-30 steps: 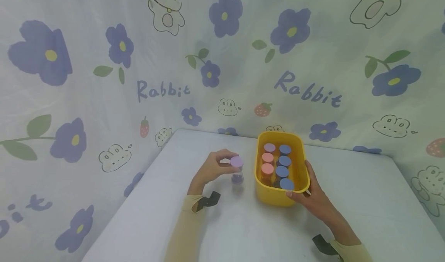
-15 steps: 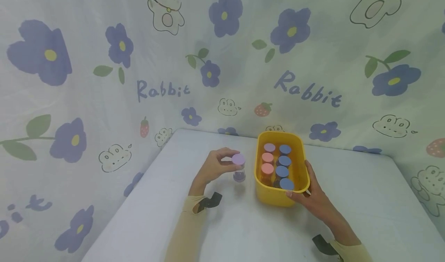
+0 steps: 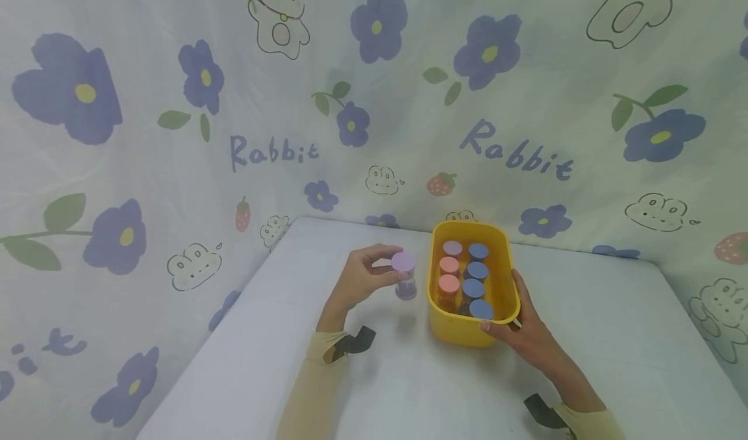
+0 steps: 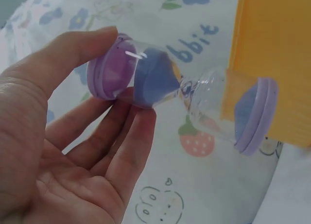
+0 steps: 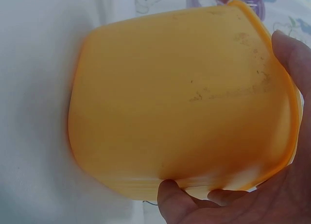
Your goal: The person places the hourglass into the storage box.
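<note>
A sand timer with light purple caps and bluish-purple sand is held upright, just above the table and left of a yellow bin. My left hand pinches it near its upper cap, thumb on one side and fingers on the other. In the left wrist view the sand timer shows both bulbs. My right hand grips the bin's near right corner. From the right wrist, the thumb of the right hand lies by the rim and fingertips touch the wall of the bin.
Inside the bin stand several more capped timers: a purple one at the back left, pink ones in front of it, and a row of blue ones on the right. A patterned curtain hangs behind the white table.
My left hand has raised the sand timer slightly off the table and moved it a little right, closer to the bin. The right hand and the bin have stayed where they were.
</note>
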Motion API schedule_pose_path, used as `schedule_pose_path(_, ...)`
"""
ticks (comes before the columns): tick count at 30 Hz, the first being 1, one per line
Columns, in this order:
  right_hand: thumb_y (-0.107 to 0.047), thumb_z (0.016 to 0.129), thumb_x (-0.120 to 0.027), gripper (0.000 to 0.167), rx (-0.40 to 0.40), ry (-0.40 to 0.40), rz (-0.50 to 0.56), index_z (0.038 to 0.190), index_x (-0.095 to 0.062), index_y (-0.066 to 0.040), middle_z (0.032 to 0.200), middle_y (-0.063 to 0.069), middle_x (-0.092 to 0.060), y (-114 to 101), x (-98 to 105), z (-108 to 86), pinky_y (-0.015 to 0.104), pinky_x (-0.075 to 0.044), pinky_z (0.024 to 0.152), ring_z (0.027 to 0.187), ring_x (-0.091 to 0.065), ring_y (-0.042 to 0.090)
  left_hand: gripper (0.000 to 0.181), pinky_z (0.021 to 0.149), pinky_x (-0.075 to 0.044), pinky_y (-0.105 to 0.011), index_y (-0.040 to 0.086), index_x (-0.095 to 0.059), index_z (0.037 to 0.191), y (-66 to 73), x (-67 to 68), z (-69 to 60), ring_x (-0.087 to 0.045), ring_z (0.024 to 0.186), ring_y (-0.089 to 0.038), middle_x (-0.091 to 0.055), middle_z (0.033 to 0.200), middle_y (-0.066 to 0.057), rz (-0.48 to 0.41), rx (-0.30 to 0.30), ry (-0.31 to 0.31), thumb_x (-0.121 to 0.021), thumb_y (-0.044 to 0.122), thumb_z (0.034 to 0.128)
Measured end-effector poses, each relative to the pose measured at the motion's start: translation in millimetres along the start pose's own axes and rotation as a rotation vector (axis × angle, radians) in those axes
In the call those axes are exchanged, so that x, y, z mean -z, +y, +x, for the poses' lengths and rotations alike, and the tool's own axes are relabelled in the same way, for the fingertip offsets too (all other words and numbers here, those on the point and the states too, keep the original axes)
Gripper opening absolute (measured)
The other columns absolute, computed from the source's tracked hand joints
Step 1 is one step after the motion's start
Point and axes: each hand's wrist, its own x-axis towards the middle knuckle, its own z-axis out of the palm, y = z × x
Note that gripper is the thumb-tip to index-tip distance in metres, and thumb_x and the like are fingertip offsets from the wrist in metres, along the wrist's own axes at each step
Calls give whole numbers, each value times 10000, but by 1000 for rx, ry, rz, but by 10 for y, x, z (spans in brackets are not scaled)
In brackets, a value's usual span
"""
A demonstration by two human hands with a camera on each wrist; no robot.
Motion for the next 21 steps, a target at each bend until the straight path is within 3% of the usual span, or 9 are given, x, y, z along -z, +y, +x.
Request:
schedule_pose_path(6, -373, 922, -770, 1182, 3, -2, 2, 1631, 176, -366, 1734, 192, -71, 4, -6, 10, 614, -318, 1179, 1533, -221, 482, 451, 1011, -578, -295, 33, -688, 1286, 102, -47, -11, -673, 1250, -303, -703, 1309, -147, -20, -38, 57, -828, 67, 859)
schedule_pose_path(21, -373, 921, -773, 1186, -1, -4, -10, 1628, 180, -372, 1735, 193, -76, 1, 5, -8, 582, -350, 1161, 1525, -247, 478, 426, 1017, -583, -340, 50, -689, 1286, 302, -313, -52, -657, 1250, -253, -695, 1301, -149, -62, -132, 118, -807, 57, 877)
